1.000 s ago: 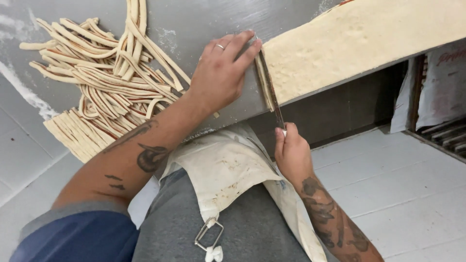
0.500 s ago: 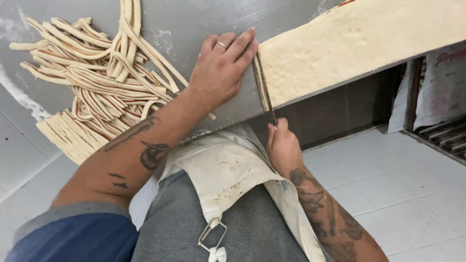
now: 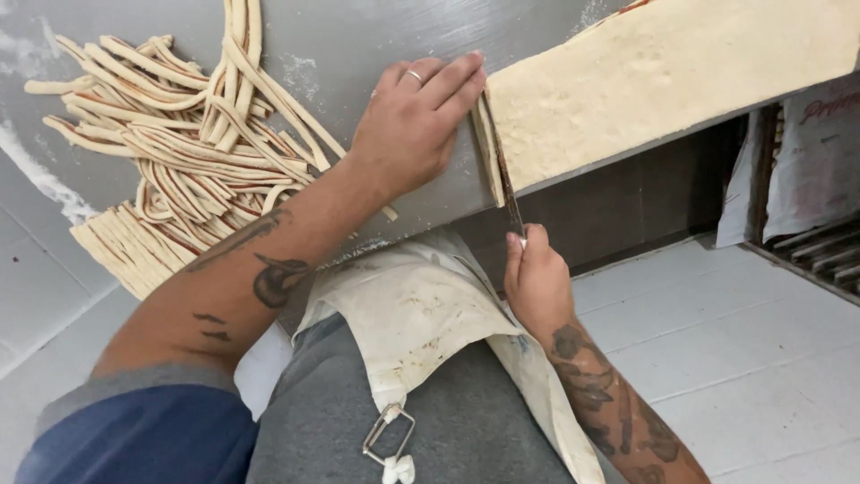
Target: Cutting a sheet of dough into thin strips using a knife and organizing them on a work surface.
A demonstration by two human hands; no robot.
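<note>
A thick slab of pale dough (image 3: 663,81) lies on the grey steel table (image 3: 376,45). My left hand (image 3: 417,125), with a ring on one finger, rests flat on the table, its fingertips touching a narrow strip (image 3: 488,148) at the slab's left edge. Below the table's front edge, my right hand (image 3: 537,278) grips the handle of a knife (image 3: 509,184). The blade runs up between the strip and the slab. A heap of cut dough strips (image 3: 188,152) lies to the left of my left hand.
Flour dusts the table at the far left (image 3: 40,179). A stained white apron (image 3: 421,314) hangs over my grey trousers. Pale floor tiles (image 3: 735,350) lie at the right, beside a dark shelf with a white bag (image 3: 815,152).
My right hand has drawn the knife back toward me, down along the slab's left edge. My left hand stays pressed on the strip.
</note>
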